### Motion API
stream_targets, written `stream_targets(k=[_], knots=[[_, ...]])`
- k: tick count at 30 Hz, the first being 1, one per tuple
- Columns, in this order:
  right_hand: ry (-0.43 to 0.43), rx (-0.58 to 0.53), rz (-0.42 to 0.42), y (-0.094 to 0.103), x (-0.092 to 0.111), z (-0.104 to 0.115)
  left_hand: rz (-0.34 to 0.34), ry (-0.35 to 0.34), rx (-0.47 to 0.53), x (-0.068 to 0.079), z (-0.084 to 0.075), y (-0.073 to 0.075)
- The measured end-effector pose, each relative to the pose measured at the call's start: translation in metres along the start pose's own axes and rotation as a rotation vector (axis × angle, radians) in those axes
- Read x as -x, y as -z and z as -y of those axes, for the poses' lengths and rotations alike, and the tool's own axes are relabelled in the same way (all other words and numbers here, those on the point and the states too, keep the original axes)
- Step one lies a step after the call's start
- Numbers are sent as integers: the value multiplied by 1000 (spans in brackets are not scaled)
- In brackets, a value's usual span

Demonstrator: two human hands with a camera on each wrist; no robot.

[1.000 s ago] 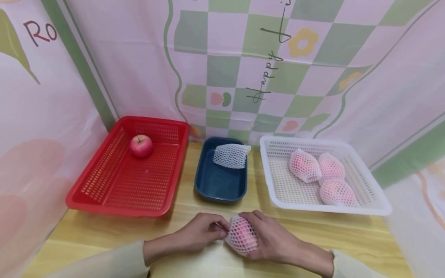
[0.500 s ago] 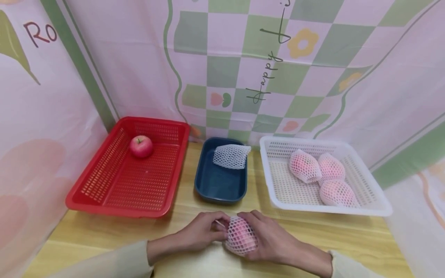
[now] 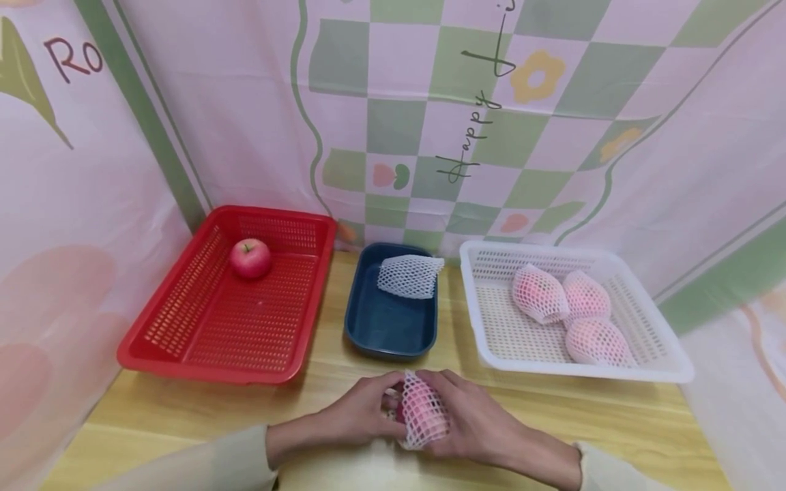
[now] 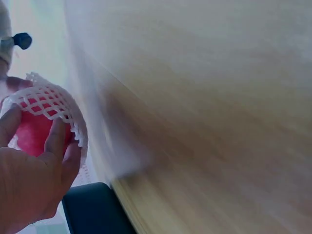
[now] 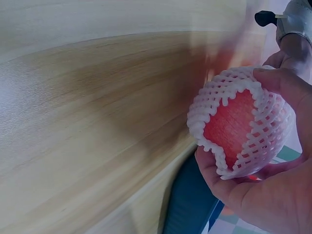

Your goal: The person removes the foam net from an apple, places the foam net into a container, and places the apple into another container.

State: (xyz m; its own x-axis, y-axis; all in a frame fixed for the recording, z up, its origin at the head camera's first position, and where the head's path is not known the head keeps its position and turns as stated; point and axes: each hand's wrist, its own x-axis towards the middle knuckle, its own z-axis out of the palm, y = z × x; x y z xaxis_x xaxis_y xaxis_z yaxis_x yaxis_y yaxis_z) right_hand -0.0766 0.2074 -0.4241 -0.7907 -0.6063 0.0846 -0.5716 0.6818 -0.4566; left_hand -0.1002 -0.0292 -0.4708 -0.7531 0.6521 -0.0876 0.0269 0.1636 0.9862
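Note:
Between both hands is an apple (image 5: 229,126) in a white foam net sleeve (image 3: 426,411), over the near part of the table. My right hand (image 3: 475,419) holds it from the right, thumb and fingers curled round the netting. From the other side my left hand (image 3: 362,412) grips the apple's bare end, fingertips at the sleeve's edge in the left wrist view. Red skin (image 4: 36,129) shows there below the netting. The sleeve's opening also gapes on bare skin in the right wrist view.
A red basket (image 3: 202,368) at left holds one bare apple (image 3: 250,258). In the middle, a dark blue tray (image 3: 391,334) contains an empty foam net (image 3: 410,276). The white basket (image 3: 503,348) at right has three netted fruits (image 3: 540,293). A patterned curtain (image 3: 393,126) hangs behind.
The left hand's fingers have shifted from pinching the sleeve's end to gripping the apple. The netted apple has turned a little, and dark red skin now shows at its left end.

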Motion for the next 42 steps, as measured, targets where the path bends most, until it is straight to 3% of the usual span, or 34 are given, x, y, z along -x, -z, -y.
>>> stream_targets(k=[7,16,30,42], knots=[[-32,6,17,-2,-4,4,-31,-18,-169,-4,-1,-3],[25,9,0,-3,-6,6,-15,-63,-233,-6,-2,-4],[52,46,15,0,-3,2,-1,-23,-83,-1,4,-5],[77,15,-16,4,2,-2,-58,-21,-108,3,5,-6]])
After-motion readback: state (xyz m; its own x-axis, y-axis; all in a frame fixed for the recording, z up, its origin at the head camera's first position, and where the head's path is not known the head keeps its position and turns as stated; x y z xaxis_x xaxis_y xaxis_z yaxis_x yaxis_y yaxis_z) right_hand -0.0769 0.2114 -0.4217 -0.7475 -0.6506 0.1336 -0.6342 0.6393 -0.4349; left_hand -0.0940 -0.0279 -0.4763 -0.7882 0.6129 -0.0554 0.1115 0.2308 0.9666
